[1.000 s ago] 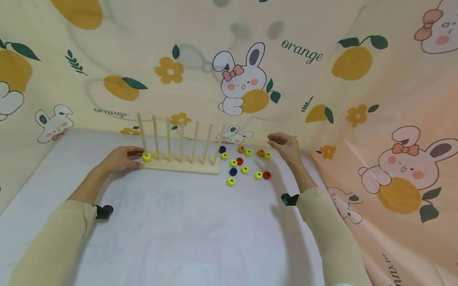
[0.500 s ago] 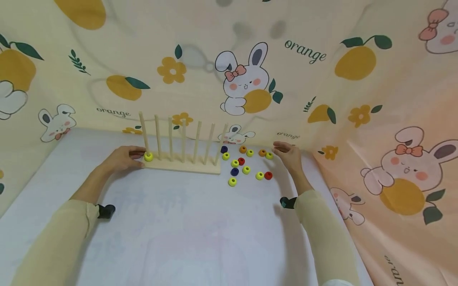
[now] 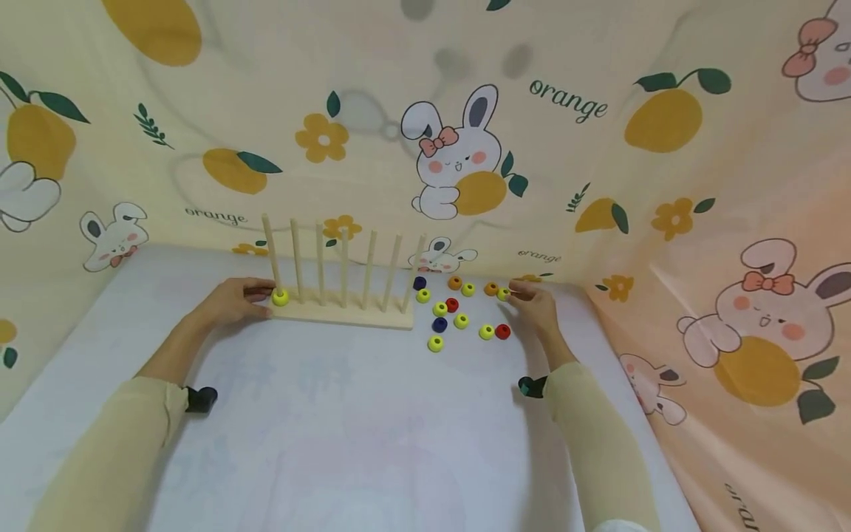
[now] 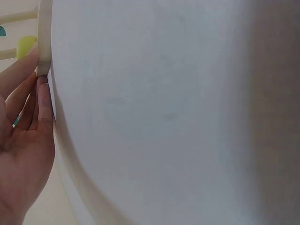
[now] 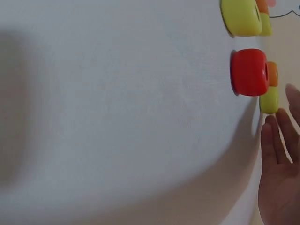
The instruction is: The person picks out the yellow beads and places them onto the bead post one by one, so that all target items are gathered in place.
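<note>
A pale wooden peg rack [image 3: 346,317] with several upright pegs stands toward the back of the table. On its leftmost peg sits one yellow bead [image 3: 280,298], low against the base. My left hand [image 3: 228,301] holds the rack's left end; the left wrist view shows the thumb by the bead [image 4: 25,47] and fingertips against the base end. At the far right, my right hand [image 3: 537,309] reaches to a yellow bead [image 3: 503,295] beside an orange bead [image 3: 490,289]. In the right wrist view its fingers [image 5: 268,140] are spread just short of that bead [image 5: 269,100].
Several yellow, red, orange and dark blue beads lie loose right of the rack, including a red bead [image 3: 503,332] near my right hand and a dark blue bead [image 3: 439,325]. A printed cloth [image 3: 372,177] hangs behind the white table [image 3: 332,428] and along its right side.
My right hand has come down from above the table to beside the far-right yellow bead. My left hand stays at the rack's end. The view has shifted slightly.
</note>
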Action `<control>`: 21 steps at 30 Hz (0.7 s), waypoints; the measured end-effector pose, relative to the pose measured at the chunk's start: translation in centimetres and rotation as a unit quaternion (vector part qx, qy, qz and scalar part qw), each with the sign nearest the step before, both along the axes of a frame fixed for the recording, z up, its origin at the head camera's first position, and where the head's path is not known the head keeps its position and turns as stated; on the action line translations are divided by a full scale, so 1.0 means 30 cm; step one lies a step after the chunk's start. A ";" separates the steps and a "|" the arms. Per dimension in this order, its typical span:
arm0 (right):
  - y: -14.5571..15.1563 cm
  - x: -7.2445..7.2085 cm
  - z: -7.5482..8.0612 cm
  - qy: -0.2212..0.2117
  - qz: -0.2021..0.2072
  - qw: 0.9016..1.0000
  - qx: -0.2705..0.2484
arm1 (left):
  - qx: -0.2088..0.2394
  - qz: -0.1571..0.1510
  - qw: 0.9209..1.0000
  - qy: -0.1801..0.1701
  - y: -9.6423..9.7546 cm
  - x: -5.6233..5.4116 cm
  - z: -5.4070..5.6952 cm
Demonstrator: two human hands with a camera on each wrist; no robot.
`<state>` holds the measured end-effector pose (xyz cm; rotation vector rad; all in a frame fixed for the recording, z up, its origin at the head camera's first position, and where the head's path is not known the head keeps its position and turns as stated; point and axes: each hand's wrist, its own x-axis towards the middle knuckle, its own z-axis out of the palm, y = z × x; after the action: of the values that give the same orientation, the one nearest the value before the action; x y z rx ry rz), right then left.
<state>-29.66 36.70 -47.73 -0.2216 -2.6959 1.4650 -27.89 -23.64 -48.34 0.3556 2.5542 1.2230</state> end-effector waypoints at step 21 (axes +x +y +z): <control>-0.046 -0.025 -0.035 -0.038 -0.061 0.995 0.067 | 0.003 0.007 1.000 -0.008 0.000 0.003 0.001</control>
<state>-30.42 35.30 -48.78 -0.4344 -2.7696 1.2636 -27.81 -23.64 -48.32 0.3293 2.5437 1.2349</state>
